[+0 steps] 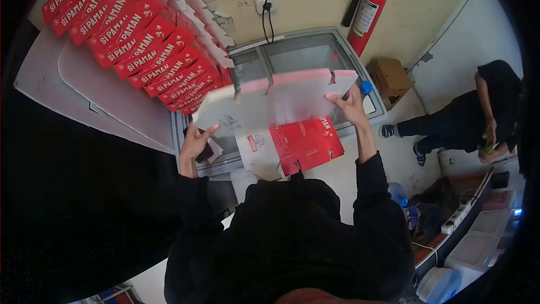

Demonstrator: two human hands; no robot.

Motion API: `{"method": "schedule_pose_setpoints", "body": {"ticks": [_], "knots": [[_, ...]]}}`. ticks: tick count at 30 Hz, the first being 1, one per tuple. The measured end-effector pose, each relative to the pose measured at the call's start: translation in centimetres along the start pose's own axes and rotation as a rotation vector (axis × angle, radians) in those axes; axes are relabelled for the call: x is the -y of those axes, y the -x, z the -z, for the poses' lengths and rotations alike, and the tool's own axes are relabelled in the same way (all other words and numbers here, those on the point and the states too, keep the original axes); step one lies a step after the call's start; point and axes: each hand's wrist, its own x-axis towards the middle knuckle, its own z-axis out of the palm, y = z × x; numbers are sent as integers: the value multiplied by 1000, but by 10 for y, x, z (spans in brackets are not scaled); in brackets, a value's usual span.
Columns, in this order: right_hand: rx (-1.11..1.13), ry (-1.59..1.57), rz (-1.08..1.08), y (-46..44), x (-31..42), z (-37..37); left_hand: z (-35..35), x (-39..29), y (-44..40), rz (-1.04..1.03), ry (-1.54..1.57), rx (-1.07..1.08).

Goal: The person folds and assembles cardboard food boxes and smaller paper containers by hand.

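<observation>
An unfolded cardboard box blank (253, 104), its pale inner side showing and its edge blurred, is stretched between my two hands above a glass-topped chest freezer (239, 70). Its left end is gripped by my left hand (196, 142), thumb on top. At the right end, my right hand (350, 107) pinches the card near a slot. Below it lies a second flat box blank (306, 142), red and white with printed lettering, partly covered by the held one. A dark flat object (203, 152) and some white paper show beside my left hand.
Several red "Si Paman" boxes (135, 39) are stacked in a slanting row at upper left. A fire extinguisher (368, 14) hangs on the wall above a brown carton (389, 81). Another person (472, 110) stands at right, holding something greenish. A power strip (458, 217) lies at lower right.
</observation>
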Motion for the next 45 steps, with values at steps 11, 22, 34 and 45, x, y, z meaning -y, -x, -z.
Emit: {"method": "schedule_pose_setpoints", "body": {"ticks": [11,22,34,45], "knots": [[-47,32,-58,9,-100,-9,-42,78,-12,-180,172,-263],[-94,467,-400,-18,-111,-24,-64,69,-9,325,-55,-578],[3,879,-744,-2,-198,-37,-69,162,10,153,-218,-553],[-145,1025,-755,-1,-140,-62,-61,152,9,242,-218,-416]]}}
